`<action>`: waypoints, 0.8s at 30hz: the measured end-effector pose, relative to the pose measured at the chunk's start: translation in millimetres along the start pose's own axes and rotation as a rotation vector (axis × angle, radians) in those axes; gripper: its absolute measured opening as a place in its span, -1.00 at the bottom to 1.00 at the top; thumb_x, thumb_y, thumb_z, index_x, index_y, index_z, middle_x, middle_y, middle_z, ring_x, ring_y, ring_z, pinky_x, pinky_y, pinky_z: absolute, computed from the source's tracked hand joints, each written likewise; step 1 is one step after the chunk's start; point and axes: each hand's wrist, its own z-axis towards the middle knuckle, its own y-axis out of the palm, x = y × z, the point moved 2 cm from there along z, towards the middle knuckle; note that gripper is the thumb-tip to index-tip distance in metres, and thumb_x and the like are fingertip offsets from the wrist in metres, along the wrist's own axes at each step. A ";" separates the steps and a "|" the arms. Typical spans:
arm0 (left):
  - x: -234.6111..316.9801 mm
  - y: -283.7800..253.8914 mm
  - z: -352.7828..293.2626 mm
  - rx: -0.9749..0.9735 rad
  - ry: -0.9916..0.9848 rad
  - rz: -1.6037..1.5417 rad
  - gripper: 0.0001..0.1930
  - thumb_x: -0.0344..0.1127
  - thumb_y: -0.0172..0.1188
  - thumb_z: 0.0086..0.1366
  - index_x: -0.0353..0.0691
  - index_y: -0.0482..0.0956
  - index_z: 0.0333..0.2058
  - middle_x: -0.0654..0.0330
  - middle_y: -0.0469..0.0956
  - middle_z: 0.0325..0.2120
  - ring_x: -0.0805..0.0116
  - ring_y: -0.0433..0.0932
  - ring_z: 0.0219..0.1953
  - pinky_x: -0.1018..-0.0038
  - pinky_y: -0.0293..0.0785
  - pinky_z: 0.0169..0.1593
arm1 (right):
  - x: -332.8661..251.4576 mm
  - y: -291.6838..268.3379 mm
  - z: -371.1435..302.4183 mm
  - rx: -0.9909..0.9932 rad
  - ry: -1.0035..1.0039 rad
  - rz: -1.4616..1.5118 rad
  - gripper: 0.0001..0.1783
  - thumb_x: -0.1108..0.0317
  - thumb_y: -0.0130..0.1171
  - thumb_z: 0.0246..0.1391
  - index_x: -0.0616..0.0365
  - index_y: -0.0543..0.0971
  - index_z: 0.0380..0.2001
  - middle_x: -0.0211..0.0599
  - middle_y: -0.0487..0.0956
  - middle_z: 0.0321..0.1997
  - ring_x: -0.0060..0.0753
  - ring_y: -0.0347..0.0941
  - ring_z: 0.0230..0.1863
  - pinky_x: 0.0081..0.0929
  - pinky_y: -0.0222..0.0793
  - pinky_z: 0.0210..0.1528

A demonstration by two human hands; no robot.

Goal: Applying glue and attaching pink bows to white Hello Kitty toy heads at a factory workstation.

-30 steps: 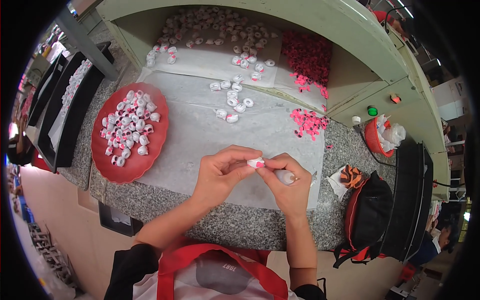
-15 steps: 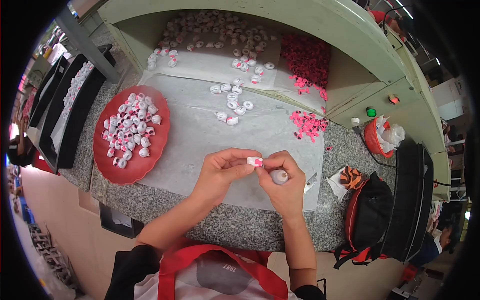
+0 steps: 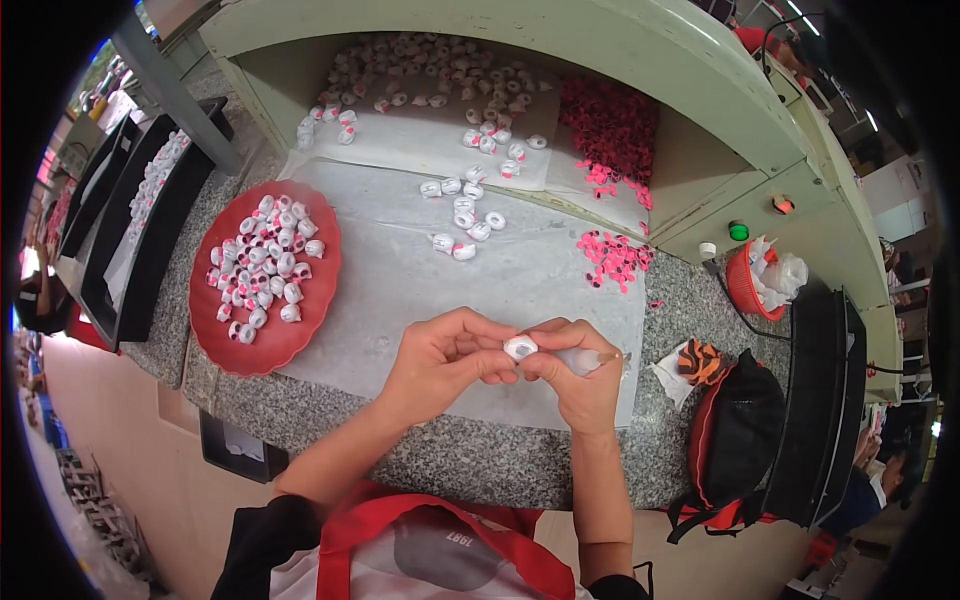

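In front of my chest, over the paper sheet, my left hand (image 3: 432,362) pinches a small white rounded piece (image 3: 520,348) by its left side. A dark grey patch shows on the piece's face. The thumb and fingertips of my right hand (image 3: 580,398) press on the piece's other side. Tucked in that same hand is a small translucent bottle (image 3: 583,361), its narrow tip pointing right, partly covered by fingers. Beyond my hands, several similar white pieces (image 3: 464,204) lie on the paper, and a scatter of pink bits (image 3: 614,260) lies to the right.
At left, a red scalloped plate (image 3: 212,338) holds many white pieces. A pale green cabinet (image 3: 715,175) arches over more white pieces and a pink heap (image 3: 610,120). To the right are a red basket (image 3: 741,280), a striped cloth (image 3: 700,361) and a black bag (image 3: 742,430).
The white piece has been turned, so a grey patch replaces its pink mark in view. My right hand has rolled, and the bottle's tip swings to the right.
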 end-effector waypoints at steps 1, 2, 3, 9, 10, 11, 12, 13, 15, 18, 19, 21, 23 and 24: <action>0.5 1.0 -0.7 0.002 0.000 0.001 -0.77 -0.59 0.09 0.08 -0.41 0.38 -0.24 0.02 0.52 -0.39 0.34 0.54 -0.38 0.55 0.49 -0.35 | 1.7 -0.8 0.5 -0.001 0.036 0.038 -0.79 0.65 0.19 -0.23 0.31 0.48 -0.41 -0.09 0.49 -0.38 -0.46 0.42 -0.47 -0.64 0.35 -0.50; 2.3 3.1 -1.6 0.005 0.045 0.015 -0.79 -0.59 0.09 0.08 -0.41 0.39 -0.25 0.02 0.52 -0.39 0.34 0.54 -0.38 0.55 0.49 -0.35 | 3.0 -0.8 0.7 -0.001 0.071 0.076 -0.79 0.63 0.19 -0.22 0.31 0.48 -0.40 -0.10 0.49 -0.39 -0.46 0.41 -0.48 -0.64 0.35 -0.51; 3.9 4.2 -1.9 0.008 0.091 0.028 -0.80 -0.58 0.09 0.08 -0.41 0.40 -0.27 0.02 0.52 -0.39 0.35 0.54 -0.38 0.55 0.48 -0.35 | 2.2 0.9 1.1 -0.003 0.071 0.075 -0.79 0.63 0.19 -0.22 0.31 0.48 -0.40 -0.10 0.49 -0.39 -0.46 0.41 -0.48 -0.64 0.35 -0.51; 2.7 -2.6 -2.3 0.040 0.010 0.025 -0.81 -0.59 0.04 0.12 -0.41 0.40 -0.24 0.06 0.52 -0.42 0.36 0.54 -0.34 0.54 0.50 -0.30 | 14.1 8.3 1.7 0.037 0.137 0.031 -0.84 0.59 0.20 -0.20 0.32 0.46 -0.47 -0.08 0.50 -0.38 -0.49 0.40 -0.54 -0.63 0.34 -0.56; 4.4 -4.1 -3.0 0.050 0.013 0.028 -0.81 -0.59 0.04 0.12 -0.41 0.40 -0.24 0.06 0.52 -0.42 0.36 0.54 -0.34 0.54 0.50 -0.30 | 15.1 10.2 1.2 0.057 0.144 0.068 -0.84 0.60 0.19 -0.20 0.31 0.46 -0.45 -0.06 0.50 -0.35 -0.50 0.41 -0.53 -0.63 0.35 -0.55; 6.7 -5.3 -3.8 0.059 0.003 0.006 -0.82 -0.59 0.05 0.11 -0.40 0.42 -0.26 0.08 0.52 -0.41 0.37 0.54 -0.36 0.55 0.49 -0.30 | 16.0 12.3 1.0 0.076 0.153 0.105 -0.84 0.60 0.18 -0.19 0.31 0.46 -0.44 -0.05 0.50 -0.32 -0.51 0.42 -0.52 -0.64 0.36 -0.55; 8.8 -5.5 -3.3 0.062 -0.007 -0.017 -0.82 -0.58 0.07 0.10 -0.40 0.43 -0.27 0.10 0.53 -0.41 0.39 0.53 -0.37 0.56 0.48 -0.30 | 14.7 15.2 0.7 0.070 0.153 0.109 -0.84 0.60 0.18 -0.19 0.31 0.46 -0.44 -0.05 0.50 -0.32 -0.51 0.42 -0.52 -0.64 0.36 -0.55; 12.1 -9.6 -4.5 0.067 -0.004 -0.012 -0.82 -0.58 0.07 0.10 -0.40 0.43 -0.27 0.10 0.53 -0.41 0.39 0.53 -0.37 0.56 0.48 -0.30 | 12.5 18.7 0.7 0.080 0.163 0.019 -0.83 0.59 0.18 -0.18 0.31 0.46 -0.42 -0.05 0.50 -0.29 -0.52 0.43 -0.51 -0.65 0.36 -0.54; 24.9 -33.2 -11.0 0.280 0.085 0.410 -0.79 -0.60 0.11 0.05 -0.41 0.44 -0.27 0.15 0.53 -0.40 0.50 0.51 -0.38 0.60 0.45 -0.28 | 10.9 17.5 2.2 0.088 0.167 -0.064 -0.81 0.59 0.17 -0.18 0.31 0.47 -0.39 -0.05 0.49 -0.26 -0.54 0.44 -0.49 -0.66 0.37 -0.53; 46.6 -86.5 -12.4 0.590 0.230 0.633 -0.75 -0.59 0.14 0.00 -0.33 0.47 -0.26 0.15 0.51 -0.32 0.43 0.50 -0.30 0.56 0.42 -0.23 | 12.3 8.8 6.3 0.099 0.087 -0.165 -0.82 0.58 0.16 -0.17 0.30 0.46 -0.40 -0.03 0.48 -0.22 -0.57 0.44 -0.50 -0.67 0.37 -0.52; 56.1 -90.6 -12.0 0.725 0.343 1.071 -0.74 -0.58 0.14 -0.03 -0.29 0.49 -0.28 0.13 0.48 -0.29 0.35 0.49 -0.29 0.50 0.42 -0.24 | 9.2 7.5 8.0 0.128 0.103 -0.183 -0.81 0.58 0.16 -0.18 0.30 0.46 -0.39 -0.07 0.49 -0.24 -0.58 0.44 -0.51 -0.68 0.37 -0.52; 61.0 -87.2 1.4 0.744 0.500 1.500 -0.70 -0.57 0.13 -0.07 -0.22 0.52 -0.28 0.09 0.42 -0.24 0.20 0.44 -0.24 0.41 0.41 -0.22 | 7.1 12.7 10.6 0.135 0.113 -0.197 -0.80 0.57 0.16 -0.18 0.29 0.46 -0.38 -0.11 0.49 -0.26 -0.59 0.44 -0.52 -0.69 0.36 -0.52; 31.4 -69.8 31.0 0.531 0.526 1.502 -0.69 -0.56 0.05 -0.06 -0.21 0.51 -0.26 0.07 0.40 -0.26 0.12 0.40 -0.21 0.35 0.40 -0.20 | 8.8 22.9 6.2 0.136 0.237 -0.255 -0.76 0.57 0.15 -0.18 0.26 0.44 -0.34 -0.20 0.49 -0.31 -0.59 0.43 -0.53 -0.69 0.36 -0.51; 16.0 -67.4 43.3 0.439 0.590 1.584 -0.70 -0.56 0.02 -0.07 -0.24 0.50 -0.28 0.09 0.41 -0.27 0.15 0.40 -0.19 0.37 0.41 -0.22 | 7.5 27.9 5.1 0.079 0.217 -0.250 -0.76 0.57 0.15 -0.18 0.26 0.44 -0.34 -0.20 0.49 -0.31 -0.59 0.43 -0.53 -0.69 0.36 -0.51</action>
